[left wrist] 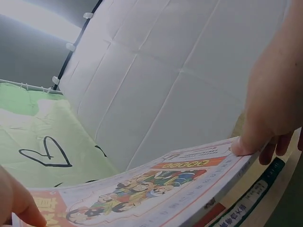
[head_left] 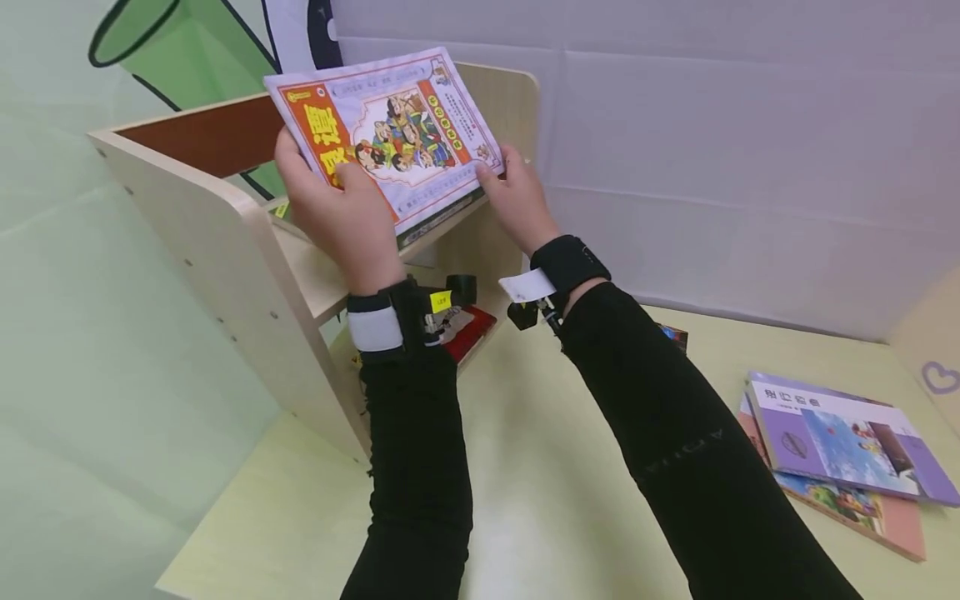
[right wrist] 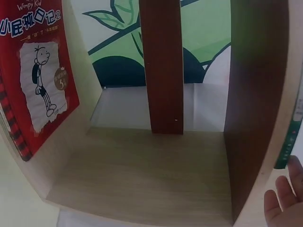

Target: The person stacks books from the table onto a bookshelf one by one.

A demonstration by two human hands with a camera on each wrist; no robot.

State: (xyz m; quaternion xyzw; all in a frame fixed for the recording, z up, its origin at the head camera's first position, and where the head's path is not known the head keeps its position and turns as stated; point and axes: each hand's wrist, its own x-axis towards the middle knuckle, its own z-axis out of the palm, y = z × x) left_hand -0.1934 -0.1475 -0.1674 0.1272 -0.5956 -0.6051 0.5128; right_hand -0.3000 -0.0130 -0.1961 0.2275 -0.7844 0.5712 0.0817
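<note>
Both hands hold a paperback book with a white, red-bordered cover of cartoon figures, tilted above the upper shelf of a small wooden bookshelf. My left hand grips its left end, thumb on the cover. At the opposite end my right hand pinches the near corner, thumb on top and fingers beneath. In the left wrist view, a book with a green spine lies under the held book. The right wrist view shows fingers of my right hand close to that green spine.
A red comic-style book stands in the shelf's lower compartment. On the table at right, a purple book lies over a pink-edged one. Another dark book is partly hidden by my right sleeve. A pale wall hanging is behind.
</note>
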